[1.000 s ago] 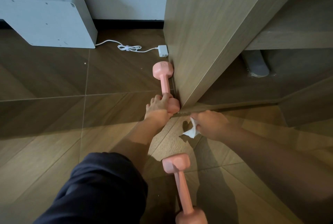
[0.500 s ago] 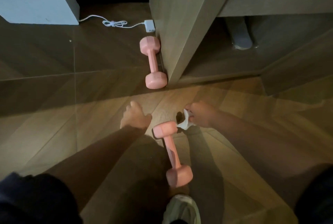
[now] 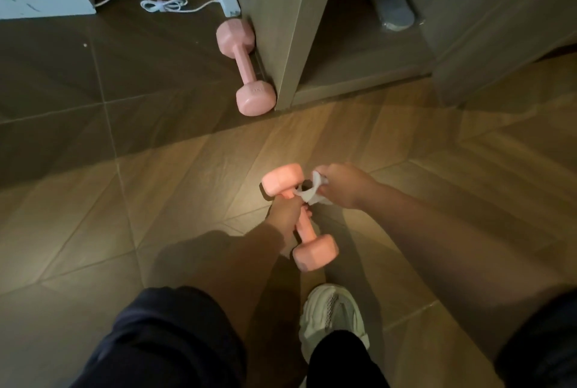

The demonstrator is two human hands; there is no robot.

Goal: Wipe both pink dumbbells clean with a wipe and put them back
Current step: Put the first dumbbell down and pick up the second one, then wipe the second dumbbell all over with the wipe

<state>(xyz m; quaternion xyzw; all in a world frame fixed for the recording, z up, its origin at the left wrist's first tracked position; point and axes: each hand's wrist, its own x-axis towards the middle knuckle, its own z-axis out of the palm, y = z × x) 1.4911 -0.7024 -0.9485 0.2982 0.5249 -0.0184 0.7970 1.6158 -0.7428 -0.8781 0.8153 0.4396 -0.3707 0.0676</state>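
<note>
Approx. halfway, by layout: far dumbbell [image 3: 245,67] lies on floor [image 3: 140,169] against cabinet [image 3: 281,13]. Left hand [image 3: 285,209] grips near dumbbell [image 3: 315,251] by its handle; right hand [image 3: 340,184] pinches wipe [image 3: 309,191] beside its head. Wiping + return left.

Dim wood-look floor [image 3: 156,200] — wooden cabinet [image 3: 281,13]

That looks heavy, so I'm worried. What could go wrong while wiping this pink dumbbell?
The left hand alone grips the dumbbell by its handle, near the shoe; if it slipped, it might hit the foot. The wipe in the right hand, if damp, could make the handle slippery.
</note>
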